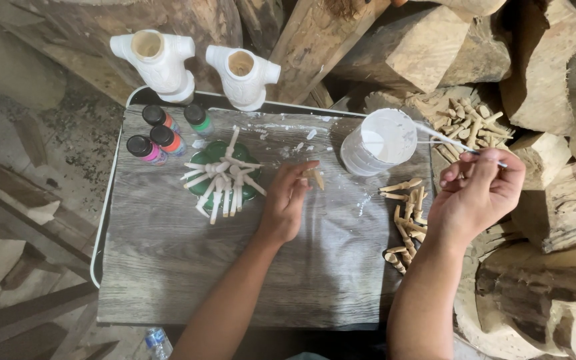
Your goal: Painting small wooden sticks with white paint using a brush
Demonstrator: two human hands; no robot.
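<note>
Wooden piece: a small bare-wood peg (316,177) pinched at the fingertips of the left hand (287,203), held just above the middle of the counter (168,267).
Left hand: fingers curled together, thumb and fingers pinching the peg.
Brush: a thin paintbrush (458,145) pinched between thumb and fingers of the right hand (478,193), its tip reaching to the rim of the cup.
Right hand: closed around the brush handle, raised over the counter's right edge.
Cup: a clear plastic cup of white paint (378,141), just beyond the peg.
Unpainted pegs: a loose heap (407,217) between the two hands.
Painted pegs: white ones (225,181) laid over a green dish, left of the left hand.
Bottles: four small paint bottles (161,133) at the far left.
Figures: two white carved torsos (198,67) at the far edge.
</note>
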